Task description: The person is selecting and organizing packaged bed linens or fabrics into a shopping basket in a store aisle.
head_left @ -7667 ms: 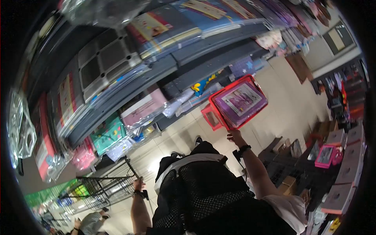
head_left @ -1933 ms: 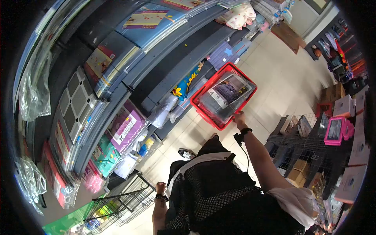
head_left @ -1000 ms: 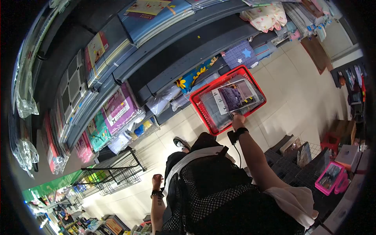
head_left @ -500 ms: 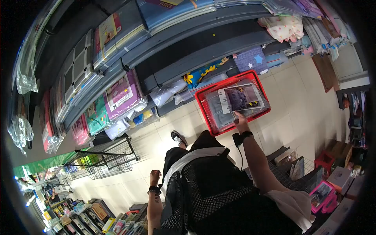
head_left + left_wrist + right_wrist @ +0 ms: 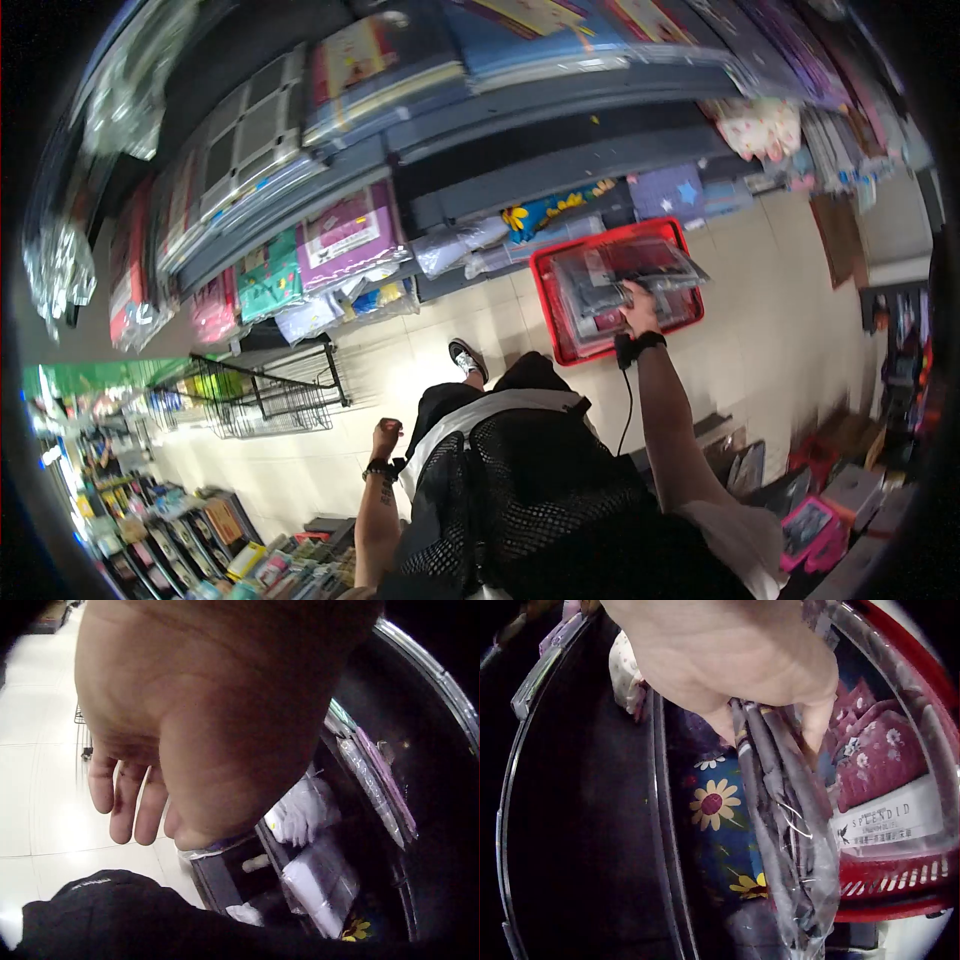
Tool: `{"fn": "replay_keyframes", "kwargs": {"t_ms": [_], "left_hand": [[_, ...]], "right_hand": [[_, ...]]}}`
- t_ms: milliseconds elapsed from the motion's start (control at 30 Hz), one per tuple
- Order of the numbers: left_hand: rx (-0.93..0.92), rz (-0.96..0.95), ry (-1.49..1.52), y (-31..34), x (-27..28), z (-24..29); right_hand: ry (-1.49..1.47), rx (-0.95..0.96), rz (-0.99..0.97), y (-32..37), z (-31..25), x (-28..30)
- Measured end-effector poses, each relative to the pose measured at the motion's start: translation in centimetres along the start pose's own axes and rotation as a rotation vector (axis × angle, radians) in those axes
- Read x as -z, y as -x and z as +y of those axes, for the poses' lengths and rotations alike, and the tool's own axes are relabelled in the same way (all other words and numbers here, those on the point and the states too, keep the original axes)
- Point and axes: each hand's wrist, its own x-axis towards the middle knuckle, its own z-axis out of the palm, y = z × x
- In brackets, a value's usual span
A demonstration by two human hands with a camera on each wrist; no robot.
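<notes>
My right hand (image 5: 641, 309) pinches the near edge of a grey plastic-wrapped package (image 5: 625, 272) over the red basket (image 5: 541, 300). In the right wrist view, the thumb and fingers of that hand (image 5: 739, 660) grip the grey package (image 5: 791, 832), which hangs edge-on. Beside it in the basket (image 5: 900, 881) lies a dark red floral package (image 5: 885, 757) with a white label. Near the body, my left hand (image 5: 387, 438) hangs away from any object; the left wrist view shows this hand (image 5: 180, 727) with loosely bent fingers and nothing in them.
Dark shelves (image 5: 500, 190) with wrapped textiles run along the far side. A purple package (image 5: 350, 235) sits on the lower shelf. A black wire rack (image 5: 270, 400) stands at the left, pink cases (image 5: 815, 530) at the lower right. Pale floor tiles (image 5: 760, 300) surround the basket.
The grey package, earlier lying flat in the basket, is now lifted and tilted by my right hand, uncovering reddish contents beneath. The purple package has gone from basket to shelf since the oldest frame.
</notes>
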Motion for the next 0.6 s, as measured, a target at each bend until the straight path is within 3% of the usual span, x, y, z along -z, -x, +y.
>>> {"fn": "replay_keyframes", "kwargs": {"t_ms": [33,133,167,200,233,267,333,433,467,533,567,600], "left_hand": [[-0.028,0.01,0.015,-0.7,0.0,0.3],[-0.155,0.021,-0.045,-3.2,0.8,1.6],[-0.243,0.03,-0.032,-3.0,1.3,2.8],[-0.264,0.044,-0.035,-4.2,1.5,2.8],[-0.257,0.068,-0.057,-3.6,2.0,4.7],[-0.251,0.088,-0.081,-3.0,2.5,7.3],[-0.317,0.077,-0.02,-4.1,2.9,8.7],[-0.37,0.03,0.044,-4.8,3.0,11.4],[-0.401,0.004,0.051,-4.9,3.2,12.6],[-0.42,-0.049,0.069,-4.7,3.7,15.7],[-0.443,-0.112,0.073,-4.3,3.9,17.4],[-0.556,-0.04,0.044,-3.7,4.1,19.2]], "right_hand": [[-0.066,-0.191,-0.078,-0.2,0.4,-0.1],[-0.018,-0.162,0.004,-0.6,-4.5,1.9],[-0.027,-0.176,0.035,-1.1,-1.8,0.8],[-0.121,-0.234,0.025,-0.7,-5.8,3.1],[-0.458,-0.268,0.14,-0.6,-3.3,2.7],[-0.697,-0.503,0.199,-1.2,-2.7,2.6],[-0.763,-0.778,0.314,-1.6,-13.7,7.0],[-0.667,-0.659,0.328,-0.1,-17.1,8.1],[-0.716,-0.82,0.394,-0.2,-18.5,8.5],[-0.931,-0.626,0.311,0.7,-20.7,8.9],[-0.925,-0.621,0.306,0.9,-23.9,9.5],[-0.937,-0.605,0.278,1.1,-28.1,10.2]]}}
